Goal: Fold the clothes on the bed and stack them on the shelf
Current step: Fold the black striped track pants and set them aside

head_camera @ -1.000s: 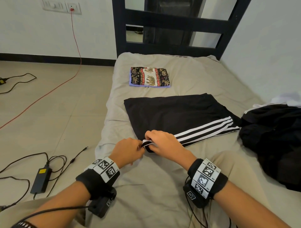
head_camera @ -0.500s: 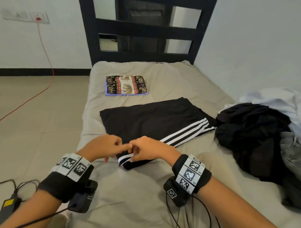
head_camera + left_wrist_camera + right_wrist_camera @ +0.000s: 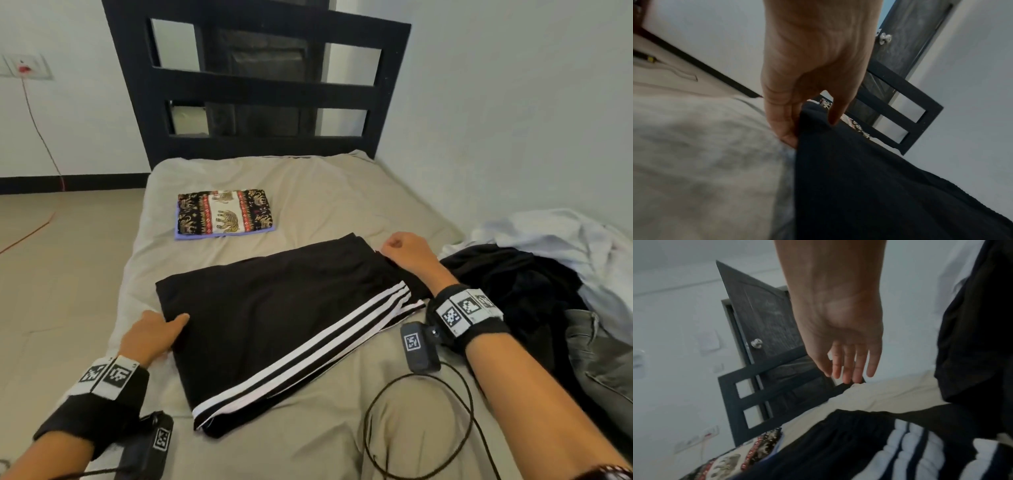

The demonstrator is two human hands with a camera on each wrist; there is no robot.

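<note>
Black track pants (image 3: 274, 325) with white side stripes lie folded flat across the middle of the bed (image 3: 325, 192). My left hand (image 3: 154, 332) is at their left edge. In the left wrist view this hand (image 3: 810, 131) pinches the black cloth (image 3: 879, 186) between thumb and fingers. My right hand (image 3: 399, 245) hovers at the pants' far right corner. In the right wrist view its fingers (image 3: 857, 368) hang straight and hold nothing, just above the pants (image 3: 828, 443).
A folded elephant-print cloth (image 3: 224, 214) lies farther up the bed. A heap of unfolded black clothes (image 3: 513, 274), a white garment (image 3: 565, 236) and grey jeans (image 3: 599, 359) fill the right side by the wall. A black headboard (image 3: 260, 89) stands at the far end. A black cable (image 3: 411, 428) loops on the near sheet.
Both hands have left the pants' near corner. The left moved to the left edge and pinched it. The right moved to the far right corner, empty.
</note>
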